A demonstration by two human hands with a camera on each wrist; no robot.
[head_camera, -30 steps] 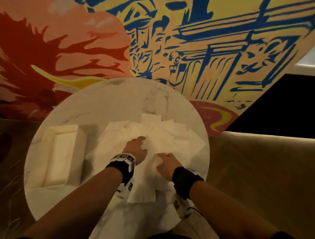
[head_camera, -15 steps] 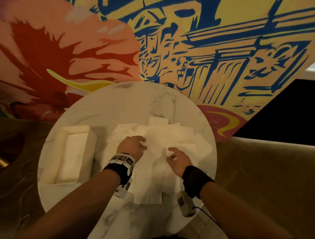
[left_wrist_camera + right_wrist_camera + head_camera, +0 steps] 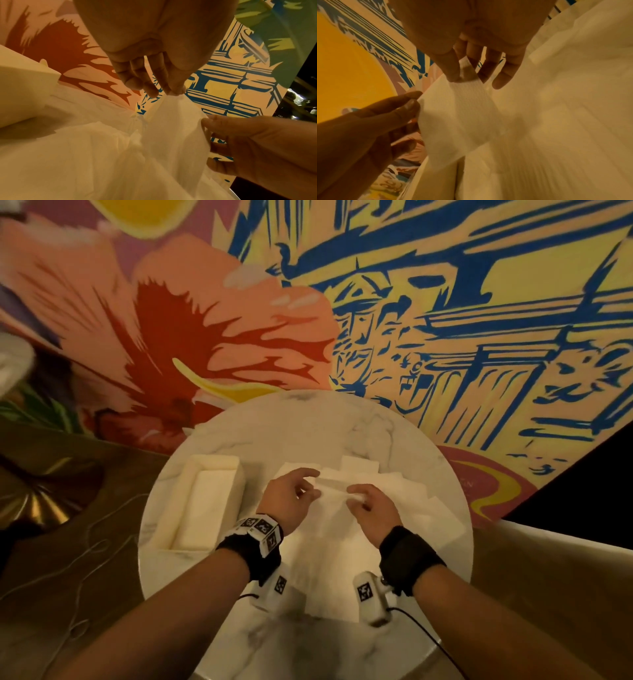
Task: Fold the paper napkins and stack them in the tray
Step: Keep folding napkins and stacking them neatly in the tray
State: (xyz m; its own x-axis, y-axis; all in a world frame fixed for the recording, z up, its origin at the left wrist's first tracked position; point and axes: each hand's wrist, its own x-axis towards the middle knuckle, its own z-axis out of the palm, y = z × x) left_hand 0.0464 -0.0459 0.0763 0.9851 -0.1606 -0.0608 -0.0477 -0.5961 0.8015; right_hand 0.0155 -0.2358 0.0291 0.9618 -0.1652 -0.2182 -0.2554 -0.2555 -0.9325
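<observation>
The right hand pinches a corner of a white napkin between thumb and finger; the left hand pinches its other corner, above more spread napkins.

A round table fills the lower middle of the head view, a mural wall behind it. On the table, a tray sits at frame left; loose napkins spread right of it, under both hands.
</observation>
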